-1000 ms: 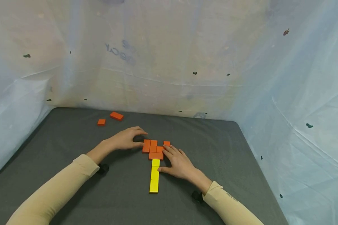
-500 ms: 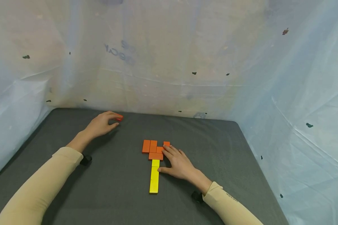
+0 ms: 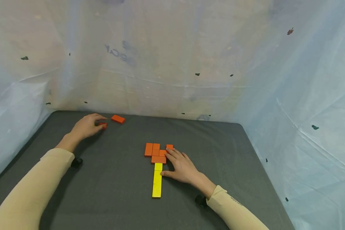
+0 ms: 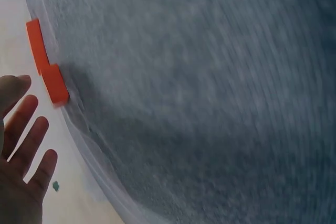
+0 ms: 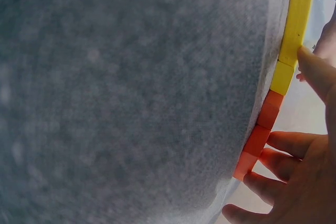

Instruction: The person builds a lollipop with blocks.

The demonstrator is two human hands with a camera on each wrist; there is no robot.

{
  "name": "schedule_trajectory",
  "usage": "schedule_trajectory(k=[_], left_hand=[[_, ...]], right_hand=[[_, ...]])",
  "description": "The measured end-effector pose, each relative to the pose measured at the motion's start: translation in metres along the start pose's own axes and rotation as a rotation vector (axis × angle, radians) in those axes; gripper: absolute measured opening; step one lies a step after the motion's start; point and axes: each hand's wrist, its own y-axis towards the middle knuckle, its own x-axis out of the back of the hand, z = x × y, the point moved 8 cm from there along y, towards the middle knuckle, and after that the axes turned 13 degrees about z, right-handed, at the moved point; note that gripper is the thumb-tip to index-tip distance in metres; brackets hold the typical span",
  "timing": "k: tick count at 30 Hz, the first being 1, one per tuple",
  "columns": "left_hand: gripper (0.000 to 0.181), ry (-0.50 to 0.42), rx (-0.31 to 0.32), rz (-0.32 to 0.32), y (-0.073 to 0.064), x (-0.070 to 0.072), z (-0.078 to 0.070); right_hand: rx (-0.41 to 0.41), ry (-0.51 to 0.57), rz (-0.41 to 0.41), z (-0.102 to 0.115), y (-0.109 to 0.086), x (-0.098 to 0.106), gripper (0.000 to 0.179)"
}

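At the back left of the table my left hand [image 3: 86,126] reaches around a small orange block [image 3: 104,125], thumb on the near side and fingers above. The left wrist view shows the fingers [image 4: 31,139] spread, with the small block [image 4: 55,85] just beyond the thumb. My right hand [image 3: 181,166] rests with extended fingers on the right side of a flat group of orange blocks [image 3: 156,149], covering part of it. Its thumb touches the yellow strip [image 3: 157,185] that runs down from the group. In the right wrist view, the fingertips [image 5: 270,139] meet the orange blocks' sides.
Another orange block [image 3: 118,119] lies near the table's back edge, right of the left hand. The grey cloth-covered table [image 3: 115,191] is enclosed by pale plastic sheeting [image 3: 161,64] behind and at both sides.
My left hand has left the orange group and travelled back and left, past the larger loose block to the smaller one. The right hand has stayed in place.
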Motion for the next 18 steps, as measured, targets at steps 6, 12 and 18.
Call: schedule_trajectory(k=[6, 12, 18], left_hand=[[0.039, 0.011, 0.017, 0.032, -0.001, -0.001, 0.011], [0.037, 0.011, 0.035, 0.045, 0.000, -0.004, 0.019], [0.035, 0.018, 0.043, 0.048, -0.002, -0.006, 0.019]], right_hand=[[0.005, -0.003, -0.002, 0.000, 0.000, 0.001, 0.087], [0.003, -0.006, -0.001, 0.000, 0.000, 0.001, 0.087], [0.000, -0.011, -0.004, 0.000, 0.000, 0.000, 0.087]])
